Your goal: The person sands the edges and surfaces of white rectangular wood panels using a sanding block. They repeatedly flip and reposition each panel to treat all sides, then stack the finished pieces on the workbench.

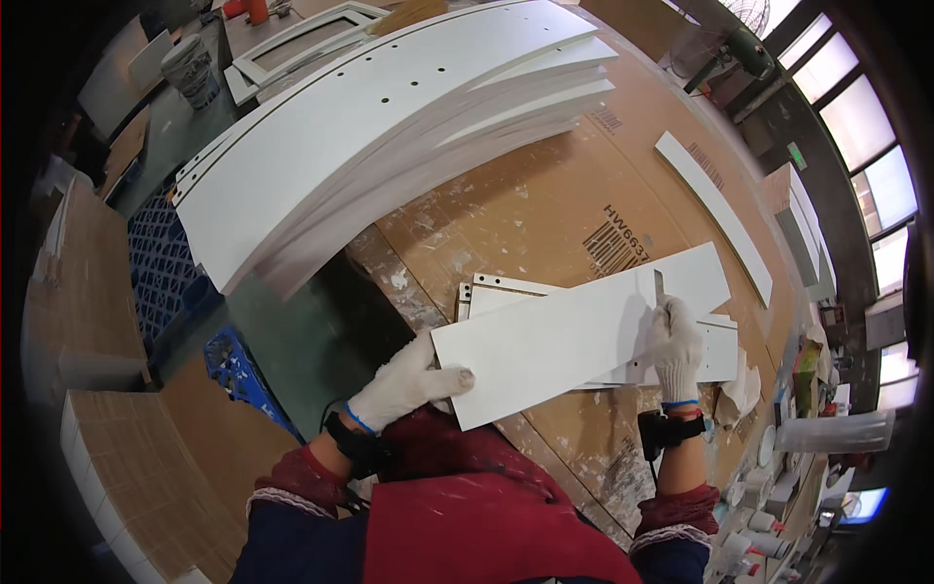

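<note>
A plain white board (555, 346) lies slanted before me, over one or more white boards with drilled holes (722, 355). My left hand (407, 383), in a white knit glove, grips the board's left end with the thumb on top. Also gloved, my right hand (676, 348) is closed around a narrow flat tool that looks like a putty knife (659, 282). Its thin blade points away from me over the far right part of the board. The tool's handle is hidden in the fist.
Brown cardboard (525, 219) covers the table. Ahead to the left rises a tall stack of curved white panels (360, 122). A curved white strip (715, 219) lies at the right, near a crumpled white wad (739, 391). A blue basket (233, 370) is left of me; a fan (744, 51) stands far right.
</note>
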{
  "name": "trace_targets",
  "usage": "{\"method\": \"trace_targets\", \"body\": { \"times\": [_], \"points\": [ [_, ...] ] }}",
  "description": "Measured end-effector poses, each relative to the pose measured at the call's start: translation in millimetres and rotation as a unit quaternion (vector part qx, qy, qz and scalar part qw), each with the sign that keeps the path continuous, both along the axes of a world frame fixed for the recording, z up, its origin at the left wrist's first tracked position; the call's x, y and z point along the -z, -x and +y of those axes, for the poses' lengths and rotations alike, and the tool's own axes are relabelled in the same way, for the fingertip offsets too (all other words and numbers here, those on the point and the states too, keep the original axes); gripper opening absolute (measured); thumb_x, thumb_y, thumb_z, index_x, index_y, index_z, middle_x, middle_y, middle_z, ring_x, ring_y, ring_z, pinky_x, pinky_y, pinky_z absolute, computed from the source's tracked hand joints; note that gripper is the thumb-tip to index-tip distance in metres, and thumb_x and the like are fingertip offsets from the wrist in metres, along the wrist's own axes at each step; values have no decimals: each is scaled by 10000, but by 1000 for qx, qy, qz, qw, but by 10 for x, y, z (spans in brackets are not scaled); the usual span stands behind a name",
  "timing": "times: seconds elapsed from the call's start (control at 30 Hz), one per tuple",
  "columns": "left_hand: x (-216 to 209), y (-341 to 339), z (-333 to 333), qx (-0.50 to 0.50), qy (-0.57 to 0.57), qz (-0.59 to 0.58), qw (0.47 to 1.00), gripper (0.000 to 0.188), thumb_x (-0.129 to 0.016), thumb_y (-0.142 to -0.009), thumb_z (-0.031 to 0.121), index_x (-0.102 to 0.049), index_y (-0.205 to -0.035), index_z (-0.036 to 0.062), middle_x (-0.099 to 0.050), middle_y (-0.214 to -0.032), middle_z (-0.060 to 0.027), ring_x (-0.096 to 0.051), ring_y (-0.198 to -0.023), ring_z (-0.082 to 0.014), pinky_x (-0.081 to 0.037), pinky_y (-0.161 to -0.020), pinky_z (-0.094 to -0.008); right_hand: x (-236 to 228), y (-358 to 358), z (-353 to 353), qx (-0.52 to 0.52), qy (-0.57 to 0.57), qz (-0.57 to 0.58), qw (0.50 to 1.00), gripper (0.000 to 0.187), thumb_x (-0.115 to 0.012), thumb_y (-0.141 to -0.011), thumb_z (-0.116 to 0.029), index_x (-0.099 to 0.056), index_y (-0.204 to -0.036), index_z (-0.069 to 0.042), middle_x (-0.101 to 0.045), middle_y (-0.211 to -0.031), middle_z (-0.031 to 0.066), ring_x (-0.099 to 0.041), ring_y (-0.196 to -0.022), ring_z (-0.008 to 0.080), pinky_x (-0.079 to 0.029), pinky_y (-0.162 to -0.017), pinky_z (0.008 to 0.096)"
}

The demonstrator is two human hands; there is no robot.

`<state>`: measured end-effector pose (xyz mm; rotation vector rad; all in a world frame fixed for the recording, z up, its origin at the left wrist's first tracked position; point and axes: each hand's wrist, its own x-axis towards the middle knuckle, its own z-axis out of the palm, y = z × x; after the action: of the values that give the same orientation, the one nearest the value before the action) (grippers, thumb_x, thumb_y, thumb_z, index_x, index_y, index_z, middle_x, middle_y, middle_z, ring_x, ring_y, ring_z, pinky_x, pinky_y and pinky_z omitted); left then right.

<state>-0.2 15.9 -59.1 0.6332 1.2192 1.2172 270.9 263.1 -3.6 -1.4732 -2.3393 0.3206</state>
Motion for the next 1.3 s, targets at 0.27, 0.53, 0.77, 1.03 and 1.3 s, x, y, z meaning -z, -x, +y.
{"method": "trace_targets", "body": {
  "times": [0.27,0.53,0.77,1.03,1.3],
  "points": [
    [-25,-25,-54,-16,9,-2,1000,606,-772,-828,284,-518,-1285,-23,-643,-981,-71,-621,-788,-115,-512,-611,-243,273,903,-647,-173,-28,-49,983,167,-564,-963,-210,-622,-1081,-106,-666,-938,192,-665,-798,392,-518,-692,496],
    [-73,-58,-138,73,155,69,983,304,-690,-891,312,-619,-864,18,-572,-606,-27,-555,-500,-107,-478,-452,-276,20,1640,-1349,-515,129,-60,845,243,-584,-875,-153,-568,-1105,-76,-627,-912,156,-659,-816,370,-530,-682,454],
    [-156,-58,-110,86,167,67,980,461,-674,-909,452,-630,-823,2,-581,-627,-35,-579,-532,-112,-491,-472,-279,102,1308,-962,-300,7,-73,951,107,-536,-944,-160,-569,-1019,-90,-626,-841,135,-659,-716,356,-535,-628,453],
    [-175,-44,-109,84,171,100,977,421,-715,-872,406,-625,-829,-3,-596,-656,-39,-588,-565,-110,-493,-494,-283,-36,1278,-1048,-411,128,96,898,260,-583,-871,-60,-624,-1128,-81,-665,-936,133,-664,-827,325,-534,-725,396],
    [-166,-35,-155,91,125,-1,988,269,-685,-910,251,-603,-885,-4,-578,-677,-18,-545,-574,-84,-465,-503,-259,286,-1,-333,-25,-48,-73,996,177,-605,-942,-165,-657,-1101,-104,-686,-852,130,-673,-746,329,-541,-676,402]
  ]
}}
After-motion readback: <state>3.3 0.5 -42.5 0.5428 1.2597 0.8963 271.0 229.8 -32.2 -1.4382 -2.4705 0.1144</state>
